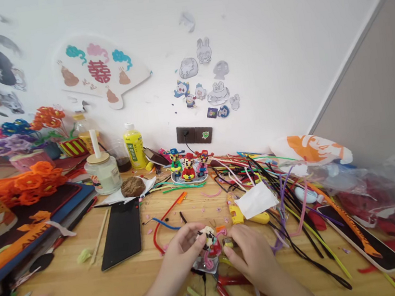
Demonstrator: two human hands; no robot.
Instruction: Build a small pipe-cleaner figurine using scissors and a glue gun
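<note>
Near the front of the wooden table, my left hand (186,246) is closed around a small figurine (214,250) with a pale head, black face marks, a red body and pink curled strips. It stands upright above a small silvery base piece. Just to its right, my right hand (250,248) is closed, with thumb and forefinger pinching at a small grey and yellowish piece (228,242). Fingers partly hide that piece, so its kind does not show. Under my right hand lie scissors with red handles (230,289), their blades mostly covered.
Three finished figurines (188,166) sit on a small dish at the back. A black phone (121,233) lies to the left. Coloured pipe cleaners (280,200) spread over the right side, beside a yellow glue gun (235,210). A jar (102,175) and a yellow bottle (134,146) stand behind.
</note>
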